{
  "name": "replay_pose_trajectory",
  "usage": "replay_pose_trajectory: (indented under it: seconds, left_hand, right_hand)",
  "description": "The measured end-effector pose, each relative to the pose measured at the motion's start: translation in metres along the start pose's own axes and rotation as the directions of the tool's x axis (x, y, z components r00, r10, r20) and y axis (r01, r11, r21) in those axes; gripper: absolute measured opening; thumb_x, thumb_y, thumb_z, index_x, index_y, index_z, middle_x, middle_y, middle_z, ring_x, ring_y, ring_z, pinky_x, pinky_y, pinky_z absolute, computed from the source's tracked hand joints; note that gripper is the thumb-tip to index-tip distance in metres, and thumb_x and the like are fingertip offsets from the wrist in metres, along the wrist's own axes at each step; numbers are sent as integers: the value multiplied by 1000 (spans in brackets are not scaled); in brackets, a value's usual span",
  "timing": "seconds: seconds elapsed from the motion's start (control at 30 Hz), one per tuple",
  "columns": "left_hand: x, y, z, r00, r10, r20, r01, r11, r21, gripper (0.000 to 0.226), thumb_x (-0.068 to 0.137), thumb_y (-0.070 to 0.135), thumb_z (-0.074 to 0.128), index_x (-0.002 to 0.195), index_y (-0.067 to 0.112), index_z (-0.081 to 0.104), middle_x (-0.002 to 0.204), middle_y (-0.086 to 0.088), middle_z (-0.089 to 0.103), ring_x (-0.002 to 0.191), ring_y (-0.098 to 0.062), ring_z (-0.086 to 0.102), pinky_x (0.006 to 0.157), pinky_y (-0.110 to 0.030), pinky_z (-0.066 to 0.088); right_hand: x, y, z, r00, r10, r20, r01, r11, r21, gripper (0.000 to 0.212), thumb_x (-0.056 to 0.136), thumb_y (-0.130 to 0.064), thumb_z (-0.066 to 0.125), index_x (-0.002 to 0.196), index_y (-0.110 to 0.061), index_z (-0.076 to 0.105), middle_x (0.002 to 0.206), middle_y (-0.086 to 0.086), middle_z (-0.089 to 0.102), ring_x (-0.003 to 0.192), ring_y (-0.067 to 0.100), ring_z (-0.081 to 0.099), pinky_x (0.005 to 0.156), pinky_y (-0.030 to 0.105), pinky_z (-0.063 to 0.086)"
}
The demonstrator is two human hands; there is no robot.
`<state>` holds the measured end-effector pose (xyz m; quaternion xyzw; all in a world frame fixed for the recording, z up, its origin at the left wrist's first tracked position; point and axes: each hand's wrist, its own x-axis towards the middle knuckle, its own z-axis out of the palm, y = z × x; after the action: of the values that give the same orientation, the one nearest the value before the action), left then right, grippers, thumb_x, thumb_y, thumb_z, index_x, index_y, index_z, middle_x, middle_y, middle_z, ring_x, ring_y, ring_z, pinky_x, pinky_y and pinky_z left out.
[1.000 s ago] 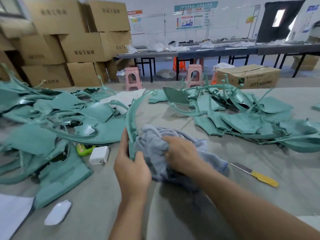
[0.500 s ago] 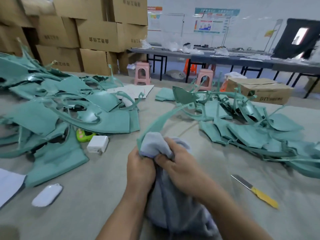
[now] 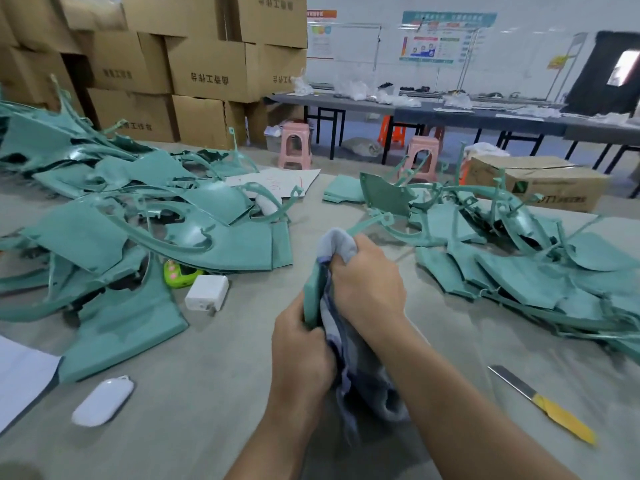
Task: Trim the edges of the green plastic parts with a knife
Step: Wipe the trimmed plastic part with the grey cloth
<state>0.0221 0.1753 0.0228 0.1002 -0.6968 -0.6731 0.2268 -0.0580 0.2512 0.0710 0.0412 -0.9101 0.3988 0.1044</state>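
Observation:
My left hand [image 3: 300, 344] grips the near end of a long curved green plastic part [image 3: 313, 292], whose thin far end [image 3: 372, 221] pokes out beyond the cloth. My right hand [image 3: 367, 285] holds a grey cloth [image 3: 360, 362] wrapped round the part's middle. The knife [image 3: 543, 405], with a yellow handle and bare blade, lies on the table to the right, apart from both hands. One heap of green parts [image 3: 114, 237] covers the table's left side, another heap of green parts [image 3: 519, 265] the right.
A white charger [image 3: 207, 292], a small green toy-like object [image 3: 178, 273] and a white oval device [image 3: 103, 401] lie left of my hands. White paper [image 3: 20, 375] sits at the left edge. Cardboard boxes [image 3: 204, 74], pink stools [image 3: 295, 145] and long tables stand behind.
My right hand has slid the cloth up along the green part toward its far end, while my left hand has dropped lower on the part. The view has shifted slightly.

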Motion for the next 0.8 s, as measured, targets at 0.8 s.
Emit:
replay_pose_trajectory:
  seconds: [0.8]
  left_hand:
    - [4, 6, -2, 955, -234, -183, 166, 931, -326, 19, 52, 2, 53, 65, 14, 60, 56, 4, 48, 53, -15, 40, 44, -25, 33]
  right_hand:
    - [73, 31, -32, 940, 221, -259, -209, 975, 73, 23, 86, -33, 59, 104, -20, 61, 104, 9, 68, 96, 35, 62, 79, 41, 49]
